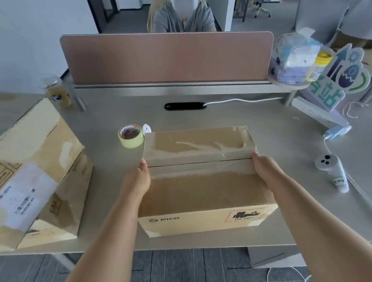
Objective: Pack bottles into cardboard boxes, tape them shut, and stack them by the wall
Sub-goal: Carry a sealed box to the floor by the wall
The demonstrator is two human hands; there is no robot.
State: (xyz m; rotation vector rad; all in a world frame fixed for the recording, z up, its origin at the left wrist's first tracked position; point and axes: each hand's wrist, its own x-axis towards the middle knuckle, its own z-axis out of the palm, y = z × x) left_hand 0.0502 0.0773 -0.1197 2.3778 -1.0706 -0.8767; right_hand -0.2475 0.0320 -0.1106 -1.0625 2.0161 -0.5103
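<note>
Clamped between both hands, one cardboard box: left hand against its left side, right hand against its right, both thumbs up by the top seam. Fingers out of sight down the sides, so impossible to tell whether straight or hooked underneath. Flaps closed, glossy clear tape across the top, PICO printed on the near face. Box at the front edge of the grey desk. Just beyond its far left corner, a roll of tape. Well off to the left, two bigger boxes, the upper one tilted on the lower. To the right, apart from the box, a white controller. Along the back, a pink divider.
</note>
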